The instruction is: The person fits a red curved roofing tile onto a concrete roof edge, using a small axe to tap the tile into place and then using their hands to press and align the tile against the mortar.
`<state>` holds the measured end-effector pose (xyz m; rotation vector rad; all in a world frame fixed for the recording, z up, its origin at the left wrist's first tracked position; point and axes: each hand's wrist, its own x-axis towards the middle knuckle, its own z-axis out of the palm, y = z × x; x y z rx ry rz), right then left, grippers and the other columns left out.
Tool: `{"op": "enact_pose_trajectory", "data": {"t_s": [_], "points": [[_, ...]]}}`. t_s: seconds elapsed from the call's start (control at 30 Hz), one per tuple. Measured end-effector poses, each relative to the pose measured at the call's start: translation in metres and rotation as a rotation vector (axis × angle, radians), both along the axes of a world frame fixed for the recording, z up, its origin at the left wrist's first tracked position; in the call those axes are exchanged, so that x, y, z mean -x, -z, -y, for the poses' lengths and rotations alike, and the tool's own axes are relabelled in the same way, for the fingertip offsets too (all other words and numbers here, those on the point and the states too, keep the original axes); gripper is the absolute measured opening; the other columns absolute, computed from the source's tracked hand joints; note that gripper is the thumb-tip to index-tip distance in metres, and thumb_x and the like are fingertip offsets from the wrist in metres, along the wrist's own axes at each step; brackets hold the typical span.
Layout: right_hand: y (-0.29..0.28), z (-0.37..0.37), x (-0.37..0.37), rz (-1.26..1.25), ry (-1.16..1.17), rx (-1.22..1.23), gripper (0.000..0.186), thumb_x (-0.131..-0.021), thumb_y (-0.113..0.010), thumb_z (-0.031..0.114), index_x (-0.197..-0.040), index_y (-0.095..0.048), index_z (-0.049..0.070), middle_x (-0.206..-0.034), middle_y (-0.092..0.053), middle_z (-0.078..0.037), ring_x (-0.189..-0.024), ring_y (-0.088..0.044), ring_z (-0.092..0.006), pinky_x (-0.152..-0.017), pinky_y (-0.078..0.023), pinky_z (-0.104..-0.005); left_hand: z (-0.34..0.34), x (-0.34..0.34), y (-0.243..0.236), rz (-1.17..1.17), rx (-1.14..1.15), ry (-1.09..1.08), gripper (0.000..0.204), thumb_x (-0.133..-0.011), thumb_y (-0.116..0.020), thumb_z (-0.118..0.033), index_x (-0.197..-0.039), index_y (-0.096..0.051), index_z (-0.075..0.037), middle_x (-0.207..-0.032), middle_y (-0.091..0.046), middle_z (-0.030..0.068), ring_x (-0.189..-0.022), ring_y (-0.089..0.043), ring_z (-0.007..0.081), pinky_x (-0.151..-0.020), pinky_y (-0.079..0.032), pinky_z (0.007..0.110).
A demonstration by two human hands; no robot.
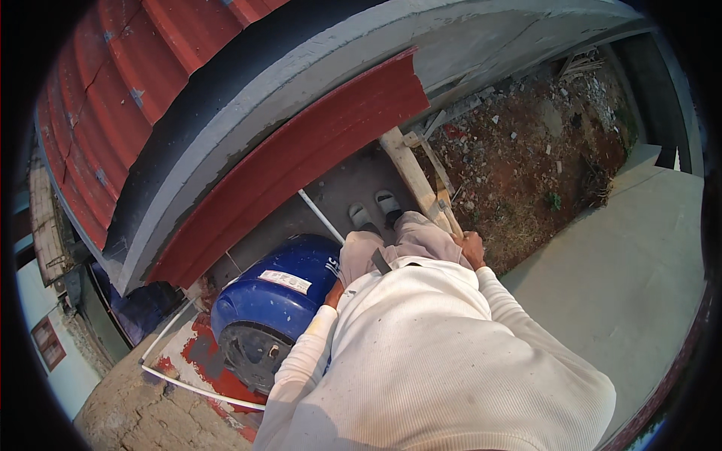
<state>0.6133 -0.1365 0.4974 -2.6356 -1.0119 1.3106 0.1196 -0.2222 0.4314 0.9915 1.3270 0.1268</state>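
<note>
My right hand point(471, 249) is closed on a pale wooden timber point(406, 169) beside my right leg. My left hand point(333, 295) hangs by my left thigh, close to a large blue plastic tank point(267, 297) with a black lid; my body hides most of its fingers. A white pipe point(320, 214) runs down behind the tank toward my legs. My sandalled feet point(383, 207) rest on a dark grey surface beneath a long red sheet-metal strip point(308, 150).
Corrugated red roofing point(128, 68) and a curved concrete edge point(233, 98) rise at upper left. Dirt with rubble point(541, 150) lies to the right, beside a grey plastered surface point(609, 263). Another white pipe point(195, 387) bends around the red-painted, rough ledge point(124, 410) at lower left.
</note>
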Motion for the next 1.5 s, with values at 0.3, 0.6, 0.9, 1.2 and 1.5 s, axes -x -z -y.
{"op": "enact_pose_trajectory", "data": {"t_s": [0.3,0.6,0.9,1.2,1.5], "points": [[0.018,0.032,-0.018,0.012,-0.029,0.042,0.054,-0.082,-0.076,0.046,-0.1,-0.076,-0.005,-0.101,-0.072,-0.032,-0.101,-0.07,-0.0477,-0.085,-0.055,-0.0523,-0.013,-0.036,0.001,-0.442,-0.015,-0.023,0.048,-0.101,-0.051,-0.036,-0.138,-0.057,-0.005,-0.134,-0.06,0.0265,-0.125,-0.056,0.0435,-0.102,-0.046,0.048],[0.073,0.055,-0.031,0.044,-0.047,-0.133,0.054,-0.084,-0.075,0.047,-0.089,-0.074,-0.006,-0.09,-0.072,-0.031,-0.091,-0.073,-0.0451,-0.077,-0.054,-0.0527,-0.046,-0.046,0.01,-0.47,-0.048,0.199,0.041,-0.098,-0.055,-0.035,-0.126,-0.064,-0.007,-0.121,-0.066,0.023,-0.116,-0.06,0.0423,-0.099,-0.048,0.047],[0.201,0.095,-0.078,-0.017,-0.241,-0.119,0.054,-0.085,-0.074,0.048,-0.083,-0.073,-0.005,-0.081,-0.071,-0.028,-0.076,-0.071,-0.0415,-0.068,-0.05,-0.0531,-0.147,-0.109,-0.079,-0.435,-0.497,0.849,0.035,-0.095,-0.058,-0.035,-0.114,-0.071,-0.008,-0.108,-0.071,0.0195,-0.106,-0.065,0.041,-0.095,-0.05,0.045],[0.229,0.103,-0.143,0.068,-0.35,-0.133,0.06,-0.086,-0.073,0.053,-0.072,-0.069,-0.005,-0.064,-0.066,-0.024,-0.052,-0.055,-0.0322,-0.056,-0.042,-0.0516,-0.091,-0.059,-0.13,-0.335,-0.105,0.566,0.038,-0.093,-0.063,-0.026,-0.124,-0.067,-0.006,-0.124,-0.067,0.0203,-0.117,-0.063,0.0378,-0.1,-0.049,0.043],[0.138,0.021,-0.115,0.02,-0.33,-0.202,0.066,-0.084,-0.078,0.055,-0.069,-0.066,-0.008,-0.058,-0.062,-0.022,-0.054,-0.049,-0.0177,-0.056,-0.042,-0.0487,-0.048,-0.039,-0.147,-0.112,0.002,0.333,0.046,-0.091,-0.058,-0.015,-0.134,-0.061,0.002,-0.131,-0.064,0.0268,-0.124,-0.062,0.0374,-0.102,-0.048,0.043]]}}
